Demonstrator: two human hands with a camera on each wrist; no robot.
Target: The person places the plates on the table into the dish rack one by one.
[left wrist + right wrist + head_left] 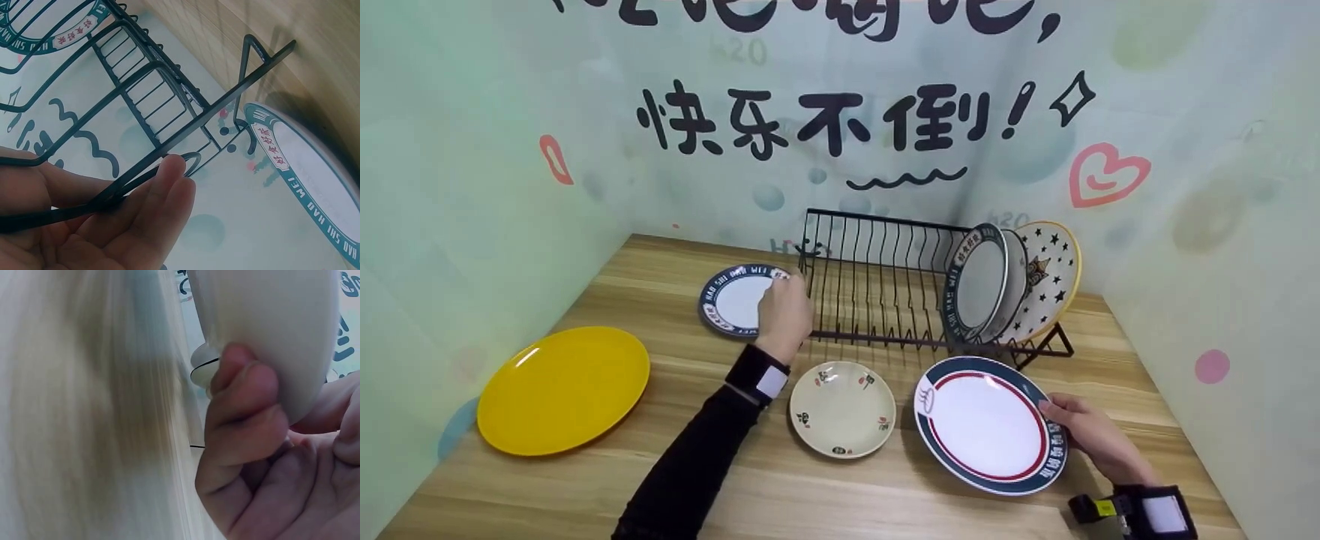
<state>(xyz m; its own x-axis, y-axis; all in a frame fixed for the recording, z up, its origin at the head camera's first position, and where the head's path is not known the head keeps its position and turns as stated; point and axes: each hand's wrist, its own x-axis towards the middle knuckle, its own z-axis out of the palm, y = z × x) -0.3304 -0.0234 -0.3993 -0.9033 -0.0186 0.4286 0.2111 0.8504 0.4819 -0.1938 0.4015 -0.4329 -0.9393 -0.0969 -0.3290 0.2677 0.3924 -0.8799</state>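
Observation:
My left hand grips the left end of a black wire dish rack. In the left wrist view its fingers curl about the rack's end bars. My right hand holds a white plate with a dark blue rim and red ring by its right edge, thumb on the face and fingers beneath. That plate is tilted, apparently raised off the table. In the rack's right end stand a blue-rimmed plate, a partly hidden plate and a star-patterned plate with a yellow edge.
A small blue-rimmed plate lies left of the rack, partly behind my left hand. Between my arms sits a cream plate with small printed motifs. A yellow oval plate lies at the left. Printed cloth walls border the wooden table.

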